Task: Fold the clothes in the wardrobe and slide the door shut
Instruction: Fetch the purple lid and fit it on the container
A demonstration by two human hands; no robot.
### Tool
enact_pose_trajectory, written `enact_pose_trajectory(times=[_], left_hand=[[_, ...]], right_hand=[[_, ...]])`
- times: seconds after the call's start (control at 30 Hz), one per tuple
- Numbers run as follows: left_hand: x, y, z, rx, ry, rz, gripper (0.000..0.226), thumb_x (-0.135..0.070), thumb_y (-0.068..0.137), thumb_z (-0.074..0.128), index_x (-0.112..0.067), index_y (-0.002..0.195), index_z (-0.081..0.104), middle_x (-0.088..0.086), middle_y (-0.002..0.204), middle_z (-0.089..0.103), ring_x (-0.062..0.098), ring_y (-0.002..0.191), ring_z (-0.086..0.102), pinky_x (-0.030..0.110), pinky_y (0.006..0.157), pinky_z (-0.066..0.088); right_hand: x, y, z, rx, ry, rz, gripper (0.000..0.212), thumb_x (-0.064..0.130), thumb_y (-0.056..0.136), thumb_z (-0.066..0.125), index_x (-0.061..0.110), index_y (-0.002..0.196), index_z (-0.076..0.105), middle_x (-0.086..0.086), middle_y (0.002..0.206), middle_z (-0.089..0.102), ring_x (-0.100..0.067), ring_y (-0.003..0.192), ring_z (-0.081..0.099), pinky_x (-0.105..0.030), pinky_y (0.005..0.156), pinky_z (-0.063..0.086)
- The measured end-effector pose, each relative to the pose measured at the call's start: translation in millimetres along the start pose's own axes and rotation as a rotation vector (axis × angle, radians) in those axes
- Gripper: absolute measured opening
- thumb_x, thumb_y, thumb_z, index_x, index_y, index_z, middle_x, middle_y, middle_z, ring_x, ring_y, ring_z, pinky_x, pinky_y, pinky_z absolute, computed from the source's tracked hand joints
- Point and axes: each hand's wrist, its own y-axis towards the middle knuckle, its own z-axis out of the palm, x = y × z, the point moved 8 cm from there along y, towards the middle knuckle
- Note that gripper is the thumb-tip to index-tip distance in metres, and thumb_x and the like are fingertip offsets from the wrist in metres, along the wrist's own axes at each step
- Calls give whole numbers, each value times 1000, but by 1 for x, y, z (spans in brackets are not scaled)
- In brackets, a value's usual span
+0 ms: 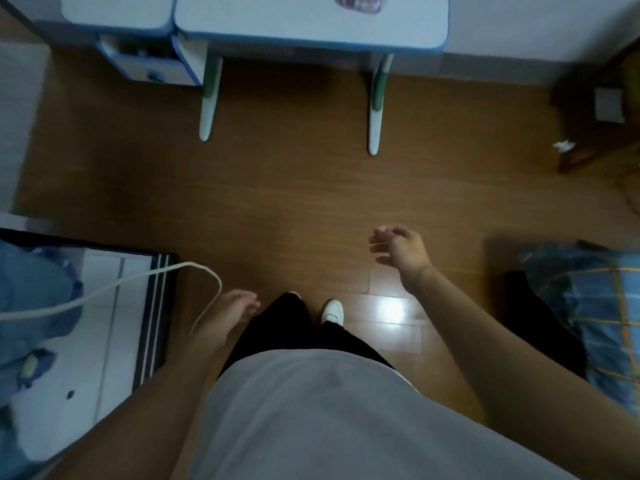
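I look straight down at a wooden floor while standing. My left hand hangs by my left leg, fingers loosely apart, holding nothing. My right hand is raised out in front over the floor, fingers spread, also empty. At the lower left is the wardrobe, its white inside showing past a dark sliding-door track. Blue clothes bunch at its left edge. Both hands are apart from the clothes and the door.
A white cable arcs from the left edge across the wardrobe corner. A light-blue desk with white-green legs stands ahead, a drawer unit beside it. A bed with blue plaid bedding is at right, dark wooden furniture beyond.
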Motion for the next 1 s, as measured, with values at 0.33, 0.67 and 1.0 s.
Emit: enact_pose_trajectory(times=[0.33,0.67,1.0], left_hand=[[-125,100,-24,-17,45,-57,15,-15,99,58,-9,107,69,11,113,69,24,100,62,36,85,48],[-460,152,21,90,14,329,15,-13,99,55,-17,107,68,1,105,69,11,89,64,27,77,52],[-711,195,79,-119,60,618,60,-24,92,58,-12,148,38,8,147,47,21,130,49,23,101,43]], right_hand=[[109,109,13,-78,-55,40,12,10,98,53,9,99,65,-5,85,68,-17,70,62,-29,61,48],[99,160,-54,-186,-285,332,13,10,99,53,5,97,65,-8,78,68,-21,64,61,-30,60,45],[243,269,-32,3,-252,196,16,6,100,49,2,105,64,-13,91,65,-16,67,57,-23,57,43]])
